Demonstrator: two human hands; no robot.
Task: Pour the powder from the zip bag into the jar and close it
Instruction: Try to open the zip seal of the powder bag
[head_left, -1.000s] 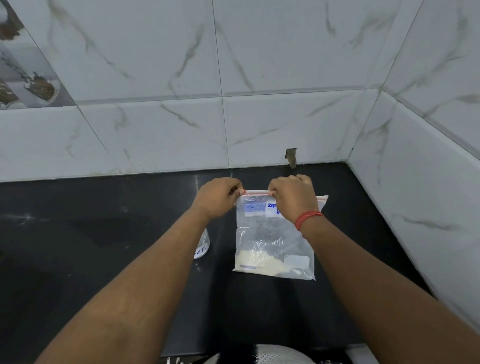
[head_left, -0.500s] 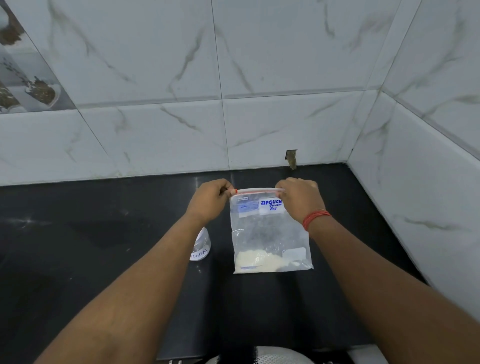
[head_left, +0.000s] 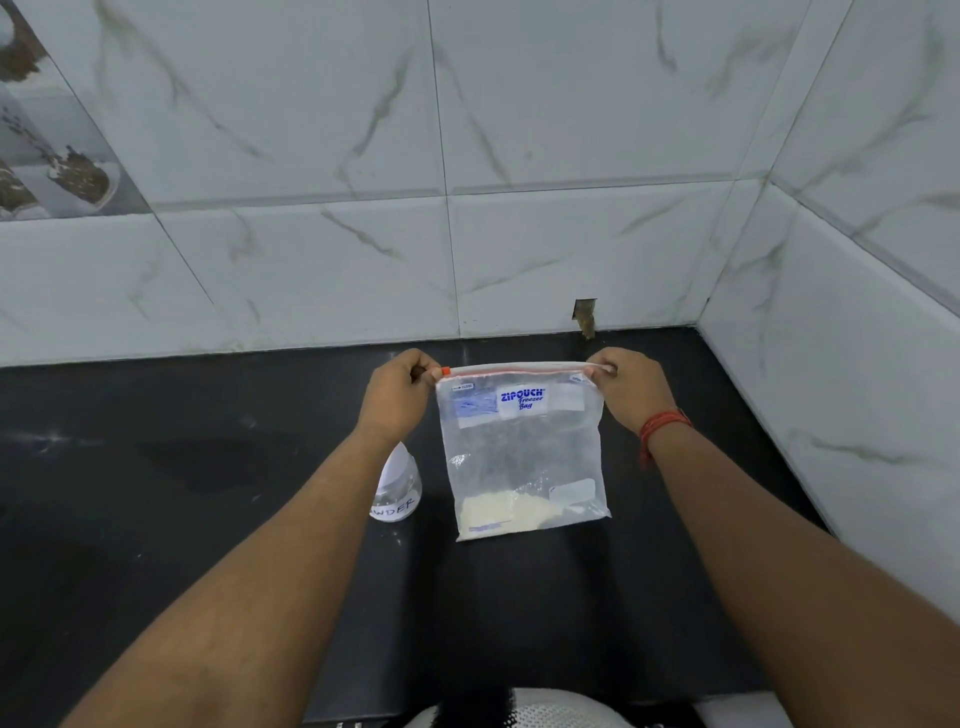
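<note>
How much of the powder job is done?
Not much yet. All the powder sits at the bottom of the zip bag. In hand: the left hand and right hand pinch the bag's top corners, holding it upright on the counter. Left: pouring into the jar and closing it.

Both forearms reach forward, converging slightly. The left hand (head_left: 394, 396) is curled, knuckles up, thumb and fingers pinching the bag's (head_left: 524, 457) top left corner. The right hand (head_left: 631, 387) pinches the top right corner, fingertips seemingly tucked under. A red thread (head_left: 662, 423) circles the right wrist.
</note>
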